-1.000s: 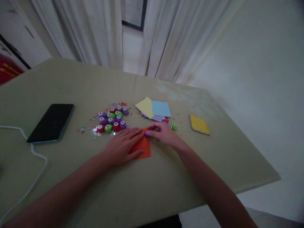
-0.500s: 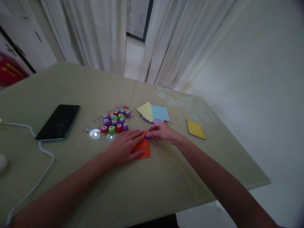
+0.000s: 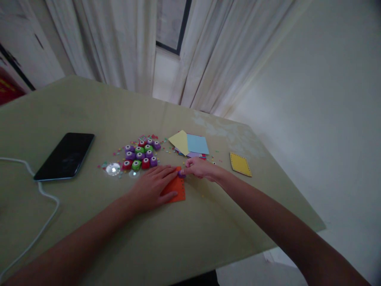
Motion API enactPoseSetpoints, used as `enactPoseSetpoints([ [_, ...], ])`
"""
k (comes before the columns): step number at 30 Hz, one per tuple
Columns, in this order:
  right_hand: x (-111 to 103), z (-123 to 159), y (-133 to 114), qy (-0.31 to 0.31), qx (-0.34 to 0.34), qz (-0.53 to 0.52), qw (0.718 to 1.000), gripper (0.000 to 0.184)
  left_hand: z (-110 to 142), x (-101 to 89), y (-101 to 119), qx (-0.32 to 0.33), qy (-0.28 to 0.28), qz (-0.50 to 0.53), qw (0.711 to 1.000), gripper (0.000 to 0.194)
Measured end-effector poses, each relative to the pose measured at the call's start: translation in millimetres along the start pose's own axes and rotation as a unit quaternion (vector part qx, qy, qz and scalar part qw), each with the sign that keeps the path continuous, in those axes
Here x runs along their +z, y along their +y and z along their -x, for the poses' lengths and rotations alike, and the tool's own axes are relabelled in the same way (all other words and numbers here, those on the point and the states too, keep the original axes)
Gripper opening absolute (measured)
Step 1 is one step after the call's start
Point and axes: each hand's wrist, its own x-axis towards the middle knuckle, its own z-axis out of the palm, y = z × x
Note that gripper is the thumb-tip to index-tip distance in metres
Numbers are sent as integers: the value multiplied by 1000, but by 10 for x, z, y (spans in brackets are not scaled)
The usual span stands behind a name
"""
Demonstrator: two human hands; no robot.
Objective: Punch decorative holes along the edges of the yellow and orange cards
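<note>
My left hand (image 3: 156, 183) lies flat with fingers spread over an orange square of paper (image 3: 178, 190), which has small holes punched along its right edge. At the paper's upper right edge sits a small purple craft punch (image 3: 181, 174). My right hand (image 3: 198, 167) is closed at this punch, thumb on top and fingers curled; part of the punch is hidden. Left of the hands stands a cluster of purple, red and green craft punches (image 3: 139, 155). Small coloured paper bits lie scattered around them.
Behind my right hand lies a stack of coloured paper squares (image 3: 197, 143). A yellow square with punched edges (image 3: 240, 164) is farther right. To the left are a black tablet (image 3: 65, 156), a white cable (image 3: 49, 194) and a shiny clear round piece (image 3: 113, 169).
My right fingers have curled in more tightly, with the thumb now over the purple punch. My left hand stays on the orange paper. The whole view has shifted slightly.
</note>
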Motion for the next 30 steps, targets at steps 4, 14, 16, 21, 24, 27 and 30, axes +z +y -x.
enactPoseSetpoints([
  [4, -4, 13, -34, -11, -1, 24, 1000, 42, -2, 4, 2, -3, -6, -3, 1000, 65],
  [14, 31, -1, 4, -6, -6, 35, 999, 38, -20, -54, 40, -8, -19, -12, 1000, 65],
  [16, 43, 11, 18, -1, -6, 31, 999, 38, -22, -54, 43, -8, -17, -9, 1000, 64],
  [21, 99, 115, 52, 28, -22, -49, 998, 24, -20, -52, 38, -7, -7, -11, 1000, 63],
  [24, 101, 172, 98, 56, -55, -42, 996, 15, -19, -70, 46, -10, -13, -13, 1000, 63],
  [27, 32, 207, 179, 140, -74, 45, 986, 13, -20, -98, 59, -12, -23, -13, 1000, 63],
  [30, -48, 262, 265, 229, -71, 86, 967, 20, -18, -113, 66, -14, -30, -19, 999, 64],
])
